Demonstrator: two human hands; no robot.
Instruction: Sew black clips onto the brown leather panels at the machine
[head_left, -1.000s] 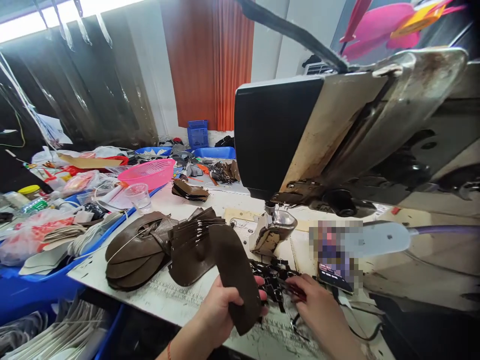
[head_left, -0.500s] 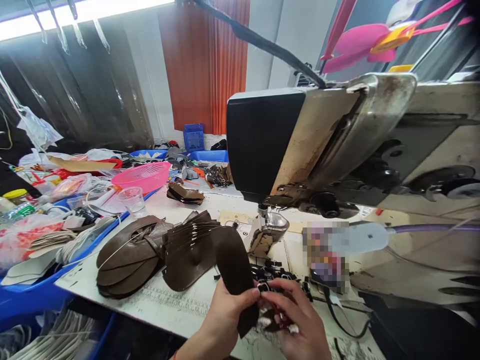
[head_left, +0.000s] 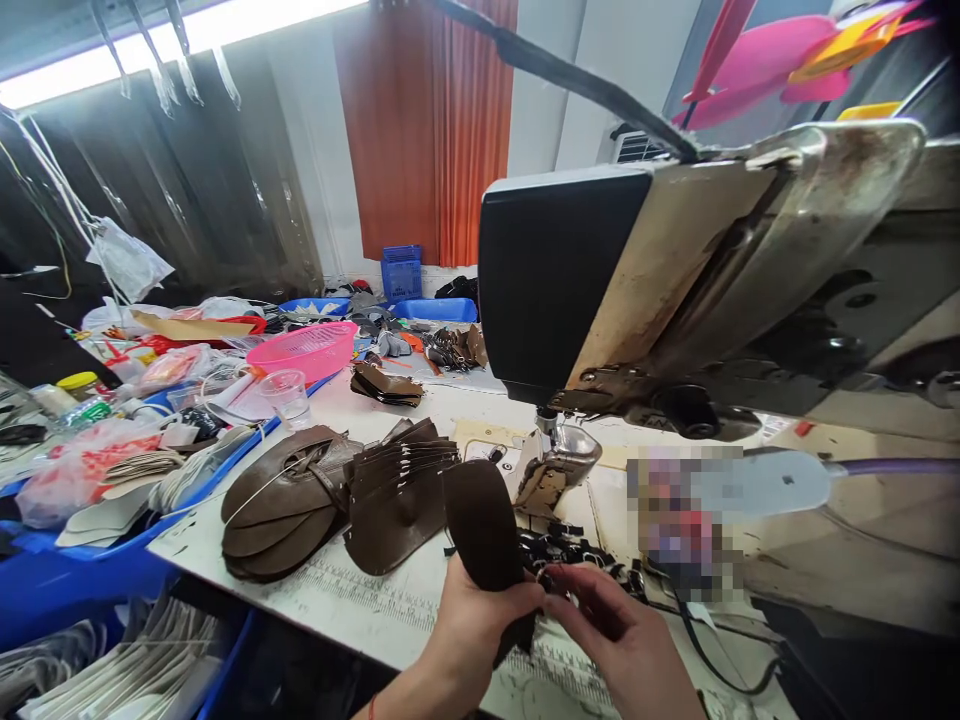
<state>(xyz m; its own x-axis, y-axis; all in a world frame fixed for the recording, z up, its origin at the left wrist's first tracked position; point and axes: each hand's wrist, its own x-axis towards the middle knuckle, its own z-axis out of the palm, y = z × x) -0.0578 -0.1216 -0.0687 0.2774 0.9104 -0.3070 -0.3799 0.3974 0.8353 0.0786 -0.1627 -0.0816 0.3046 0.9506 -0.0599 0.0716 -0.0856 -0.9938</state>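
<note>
My left hand [head_left: 474,622] is closed around a dark brown leather piece [head_left: 480,522], long and rounded at its upper end, held upright above the front of the table. At the leather's right edge, the thumb and fingers of my right hand [head_left: 626,632] pinch a small metal buckle [head_left: 543,577] with a black strap, touching the left thumb tip. Just behind the hands lies a heap of black buckle straps [head_left: 581,548]. Left of them are a fanned stack of brown leather pieces [head_left: 397,505] and a pile of rounded brown pieces [head_left: 281,515].
A sewing machine [head_left: 562,280] overhangs the table [head_left: 352,610], its presser foot area behind the buckle heap. A pink basket [head_left: 304,348] and a clear plastic cup [head_left: 286,395] stand at the back left. Blue trays hold bags and pale pieces. A cable [head_left: 697,640] runs at right.
My right hand's fingers have closed in tighter around the buckle by the leather's edge. The leather piece is still in my left hand. The whole view has shifted slightly.
</note>
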